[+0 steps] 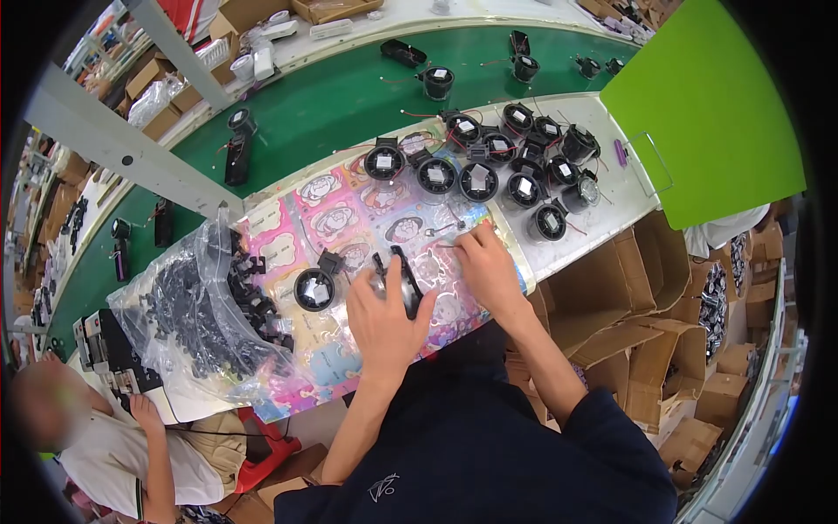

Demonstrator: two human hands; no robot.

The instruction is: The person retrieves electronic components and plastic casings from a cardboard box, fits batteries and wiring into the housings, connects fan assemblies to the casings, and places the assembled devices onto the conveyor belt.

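My left hand is wrapped round a black part with a curved rim, holding it on the colourful printed mat. Much of that part is hidden under my fingers. To its right, my right hand has thumb and forefinger pinched together over the mat. A thin dark piece, too small to name, shows at those fingertips. Left of my left hand lies a black round unit with a white label. A small loose piece with thin wires rests on the mat above my hands.
Several labelled black round units with red wires crowd the table's far right. A clear plastic bag of black parts lies left. Behind runs a green conveyor belt. A green panel and cardboard boxes flank the right; a co-worker sits lower left.
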